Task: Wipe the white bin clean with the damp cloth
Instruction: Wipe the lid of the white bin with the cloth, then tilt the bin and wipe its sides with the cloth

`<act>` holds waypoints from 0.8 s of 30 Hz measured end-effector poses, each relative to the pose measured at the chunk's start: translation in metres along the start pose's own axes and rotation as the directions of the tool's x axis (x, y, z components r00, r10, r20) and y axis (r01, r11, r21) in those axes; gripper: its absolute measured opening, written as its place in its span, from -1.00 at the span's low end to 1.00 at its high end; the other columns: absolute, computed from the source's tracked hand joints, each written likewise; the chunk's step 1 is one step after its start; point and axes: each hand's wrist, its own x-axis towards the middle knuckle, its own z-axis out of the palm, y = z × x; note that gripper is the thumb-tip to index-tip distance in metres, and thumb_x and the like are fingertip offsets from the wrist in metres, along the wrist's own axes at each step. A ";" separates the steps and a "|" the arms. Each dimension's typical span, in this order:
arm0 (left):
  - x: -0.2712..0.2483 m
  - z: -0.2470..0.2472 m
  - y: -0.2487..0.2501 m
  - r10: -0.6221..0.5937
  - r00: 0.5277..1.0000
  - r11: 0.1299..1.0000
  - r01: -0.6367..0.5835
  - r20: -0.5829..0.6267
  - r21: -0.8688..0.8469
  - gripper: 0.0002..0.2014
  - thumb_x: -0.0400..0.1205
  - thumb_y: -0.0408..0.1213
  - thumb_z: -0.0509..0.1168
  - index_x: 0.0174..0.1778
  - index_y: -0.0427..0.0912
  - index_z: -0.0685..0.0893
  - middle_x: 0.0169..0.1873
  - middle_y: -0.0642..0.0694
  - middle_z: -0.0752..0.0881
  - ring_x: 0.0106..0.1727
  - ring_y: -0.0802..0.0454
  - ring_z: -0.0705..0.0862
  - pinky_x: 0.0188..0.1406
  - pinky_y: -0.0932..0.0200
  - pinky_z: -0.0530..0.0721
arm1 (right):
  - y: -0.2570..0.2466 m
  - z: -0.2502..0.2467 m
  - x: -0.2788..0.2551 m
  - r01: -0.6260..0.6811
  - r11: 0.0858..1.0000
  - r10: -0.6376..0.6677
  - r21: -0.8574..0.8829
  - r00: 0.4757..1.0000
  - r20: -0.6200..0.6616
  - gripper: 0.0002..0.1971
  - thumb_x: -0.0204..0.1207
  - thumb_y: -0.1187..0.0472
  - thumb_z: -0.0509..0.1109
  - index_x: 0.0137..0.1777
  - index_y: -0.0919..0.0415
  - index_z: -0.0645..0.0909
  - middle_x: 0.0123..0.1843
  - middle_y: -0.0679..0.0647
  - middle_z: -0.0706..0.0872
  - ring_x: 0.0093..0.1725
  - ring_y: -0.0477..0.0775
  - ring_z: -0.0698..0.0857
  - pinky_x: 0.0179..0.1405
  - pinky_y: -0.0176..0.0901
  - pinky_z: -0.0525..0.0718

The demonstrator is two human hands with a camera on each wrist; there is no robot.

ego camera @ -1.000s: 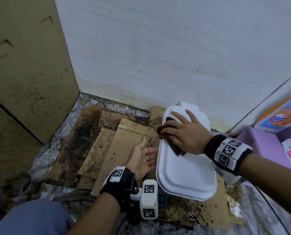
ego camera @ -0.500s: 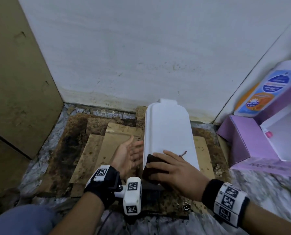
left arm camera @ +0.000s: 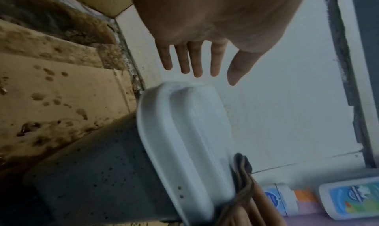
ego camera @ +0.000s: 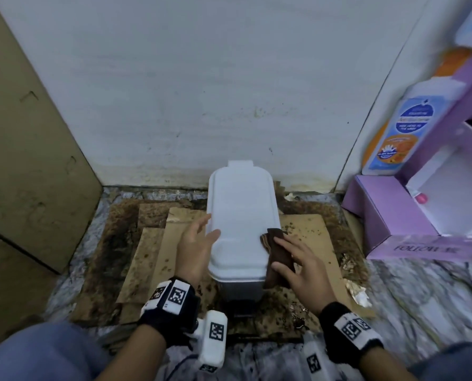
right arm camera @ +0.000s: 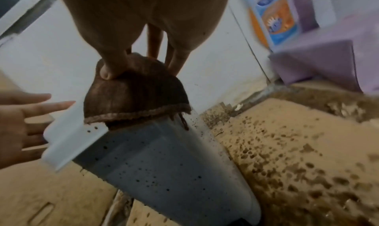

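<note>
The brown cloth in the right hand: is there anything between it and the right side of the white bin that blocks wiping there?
Nothing visible does. The folded brown cloth under the right hand already lies against the right edge of the white plastic bin.

L hand (ego camera: 195, 247) was open, fingers straight & together, palm facing inward, thumb (left arm camera: 239, 69) apart from the rest. R hand (ego camera: 298, 273) lay palm down w/ fingers spread and nearly straight, thumb (right arm camera: 108, 67) pressing downward. Both forearms reached fwd from the bottom of the head view, each w/ a black wrist strap carrying marker tags.
</note>
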 end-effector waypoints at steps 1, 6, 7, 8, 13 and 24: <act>-0.002 0.003 0.002 0.034 0.999 0.998 -0.033 -0.004 0.050 -0.61 0.58 -0.24 0.41 0.34 0.09 0.62 0.34 0.05 0.61 0.37 0.01 0.57 0.38 -0.06 0.57 | -0.002 0.002 0.000 -0.018 0.999 0.018 0.028 1.000 0.002 -0.51 0.47 0.07 0.51 0.40 -0.18 0.53 0.46 -0.27 0.45 0.44 -0.25 0.41 0.47 -0.21 0.40; -0.004 0.005 0.007 0.135 0.991 0.924 -0.126 0.000 0.360 -0.60 0.64 -0.18 0.37 0.42 0.06 0.60 0.45 -0.01 0.51 0.50 -0.02 0.44 0.52 -0.05 0.40 | -0.023 0.014 0.006 -0.054 0.991 0.051 0.119 0.998 0.036 -0.50 0.41 0.10 0.56 0.33 -0.25 0.56 0.42 -0.31 0.46 0.43 -0.29 0.41 0.47 -0.31 0.38; -0.003 0.002 0.007 0.138 0.990 0.896 -0.124 -0.003 0.426 -0.58 0.64 -0.14 0.37 0.45 0.06 0.58 0.49 -0.03 0.48 0.52 -0.05 0.41 0.54 -0.07 0.36 | -0.028 0.017 0.008 -0.051 0.992 0.047 0.119 0.998 0.036 -0.51 0.40 0.10 0.57 0.33 -0.22 0.59 0.40 -0.32 0.46 0.41 -0.31 0.41 0.45 -0.37 0.36; -0.002 -0.002 0.008 0.133 0.991 0.872 -0.113 -0.007 0.477 -0.54 0.63 -0.09 0.37 0.47 0.05 0.56 0.51 -0.05 0.45 0.53 -0.07 0.39 0.55 -0.08 0.34 | -0.034 0.021 0.011 -0.043 0.993 0.039 0.114 0.999 0.037 -0.51 0.39 0.10 0.58 0.33 -0.18 0.61 0.39 -0.33 0.46 0.39 -0.32 0.42 0.44 -0.42 0.34; 0.009 -0.030 0.006 0.090 0.993 0.835 -0.035 -0.074 0.549 -0.37 0.57 0.12 0.39 0.58 0.10 0.45 0.53 -0.13 0.33 0.54 -0.15 0.36 0.53 -0.10 0.35 | -0.064 0.054 0.019 0.024 0.983 -0.034 0.182 0.998 0.055 -0.57 0.41 0.16 0.56 0.30 -0.08 0.67 0.36 -0.27 0.54 0.38 -0.25 0.49 0.46 -0.37 0.37; 0.039 -0.080 -0.015 -0.029 0.993 0.920 0.070 -0.112 0.386 -0.12 0.30 0.21 0.37 0.55 -0.05 0.42 0.57 -0.03 0.33 0.50 -0.08 0.39 0.54 -0.18 0.35 | -0.044 0.113 0.027 -0.261 0.796 0.369 0.547 0.924 -0.096 -0.69 0.58 0.18 0.39 0.25 -0.19 0.63 0.27 -0.18 0.69 0.29 -0.19 0.61 0.34 -0.01 0.61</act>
